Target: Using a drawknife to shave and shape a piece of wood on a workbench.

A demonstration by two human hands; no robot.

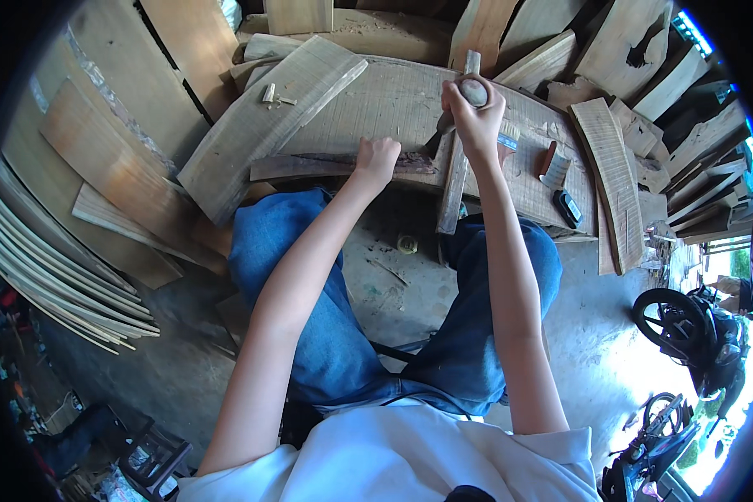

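My left hand (378, 161) is closed on a narrow strip of wood (301, 166) that lies along the near edge of the wooden bench top (402, 92). Dark, rough bark shows on the strip's right part. Higher and to the right, my right hand (475, 121) grips a tool by its handle (474, 92), whose round butt faces up. A dark part of the tool, perhaps a blade, shows below the fist near the strip's right end; its kind is hard to make out. Beneath the right hand, a narrow wooden bar (452, 197) crosses the bench edge.
Right of my hand lie a brush (508, 138), a curved brown piece (552, 167) and a small black device (567, 207). A wide plank (268, 125) with wood chips lies at left. Boards lean all round. A roll (407, 244) lies on the floor; motorbikes (694, 335) stand at right.
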